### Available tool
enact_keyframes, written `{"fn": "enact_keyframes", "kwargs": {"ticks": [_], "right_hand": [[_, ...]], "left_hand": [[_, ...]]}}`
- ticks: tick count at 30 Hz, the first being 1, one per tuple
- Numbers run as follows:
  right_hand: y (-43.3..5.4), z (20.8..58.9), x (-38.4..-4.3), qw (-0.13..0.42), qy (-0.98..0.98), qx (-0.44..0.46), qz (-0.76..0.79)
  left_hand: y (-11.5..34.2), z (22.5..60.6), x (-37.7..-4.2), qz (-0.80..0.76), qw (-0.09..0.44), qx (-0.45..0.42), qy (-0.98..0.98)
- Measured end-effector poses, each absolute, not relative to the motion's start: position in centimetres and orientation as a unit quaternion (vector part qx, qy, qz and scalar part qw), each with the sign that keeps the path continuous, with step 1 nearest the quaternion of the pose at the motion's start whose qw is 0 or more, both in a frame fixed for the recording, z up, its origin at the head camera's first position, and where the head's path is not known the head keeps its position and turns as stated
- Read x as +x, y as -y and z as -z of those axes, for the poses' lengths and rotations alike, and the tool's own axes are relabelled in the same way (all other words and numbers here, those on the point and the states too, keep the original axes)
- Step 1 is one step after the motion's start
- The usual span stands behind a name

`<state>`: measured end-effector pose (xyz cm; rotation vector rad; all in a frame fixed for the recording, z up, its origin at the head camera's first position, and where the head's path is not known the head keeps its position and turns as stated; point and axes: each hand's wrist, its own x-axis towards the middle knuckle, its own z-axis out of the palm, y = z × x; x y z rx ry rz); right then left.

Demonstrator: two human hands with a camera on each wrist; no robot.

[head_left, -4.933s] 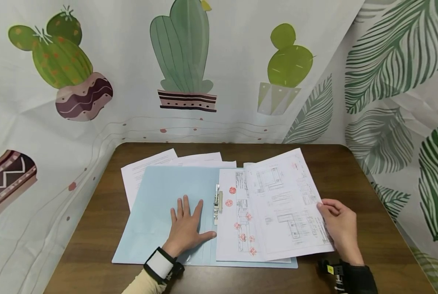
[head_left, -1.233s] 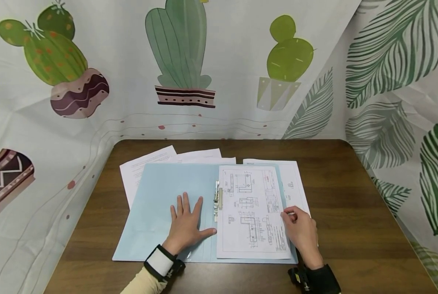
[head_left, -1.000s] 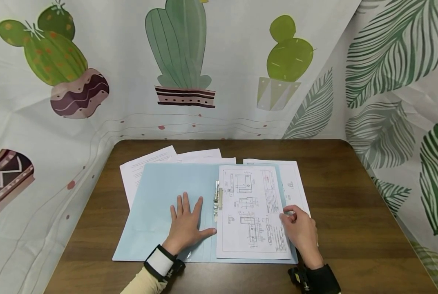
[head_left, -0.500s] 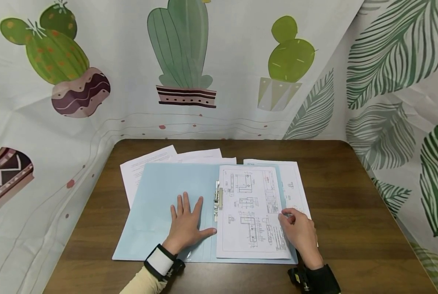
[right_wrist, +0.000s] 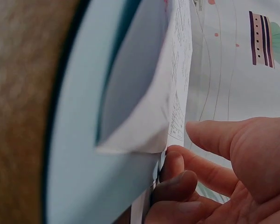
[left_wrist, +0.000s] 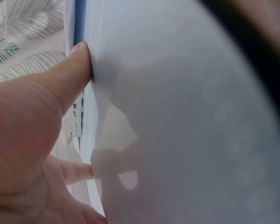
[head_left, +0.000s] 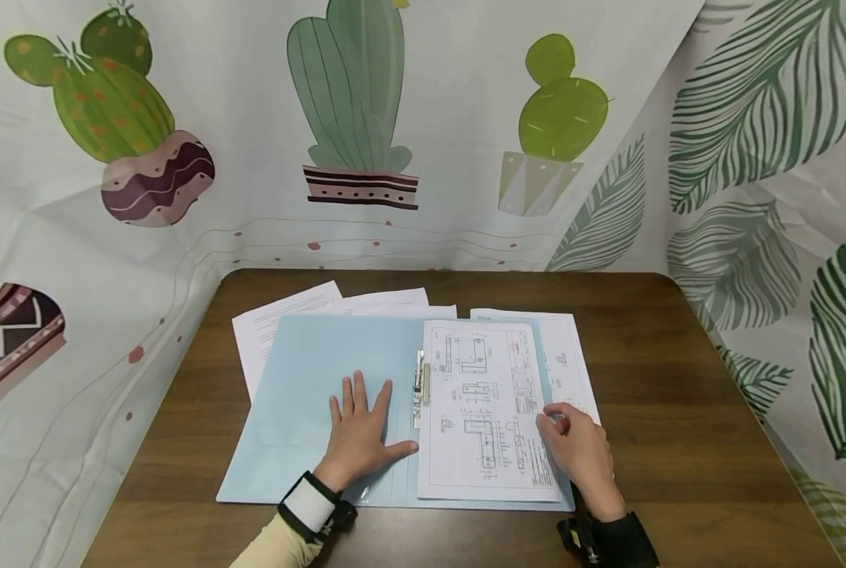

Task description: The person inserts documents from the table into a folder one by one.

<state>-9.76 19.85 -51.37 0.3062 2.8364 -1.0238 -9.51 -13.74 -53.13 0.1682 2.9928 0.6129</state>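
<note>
A light blue file folder (head_left: 302,355) lies spread open, with a metal clip (head_left: 421,386) along its spine. On its right side rests a stack of papers, topped by a sheet of paper with technical drawings (head_left: 466,465). My left hand (head_left: 357,442) lies flat on the folder's left cover, fingers spread, thumb reaching toward the spine. At the sheet's right edge, my right hand (head_left: 581,450) pinches it between thumb and curled index finger. In the right wrist view, the sheet's edge (right_wrist: 135,133) curves up from the folder, and the thumb (right_wrist: 214,135) is above it.
Loose printed papers (head_left: 281,315) stick out behind the folder's left side. Another sheet (head_left: 565,339) shows from beneath its right side. A brown wooden table (head_left: 679,410) bears everything. A cloth printed with cacti and leaves (head_left: 458,118) hangs behind.
Several seconds ago my right hand held a slanted sheet farther right, above a red-stamped page; now the drawing sheet lies over the folder. Lately that hand has shifted slightly left. The left hand has stayed put.
</note>
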Motion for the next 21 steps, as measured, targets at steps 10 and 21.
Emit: {"fn": "enact_keyframes", "kwargs": {"ticks": [10,21], "right_hand": [[-19.88,51.3,-9.73,0.062,-0.934,0.102,0.338],[-20.1,51.05,-9.91,0.061,-0.933,0.096,0.341]], "left_hand": [[13.8,53.38,-9.57,-0.204,0.038,0.056,-0.977],[13.83,53.48,-9.67,-0.202,0.043,0.053,-0.977]]}}
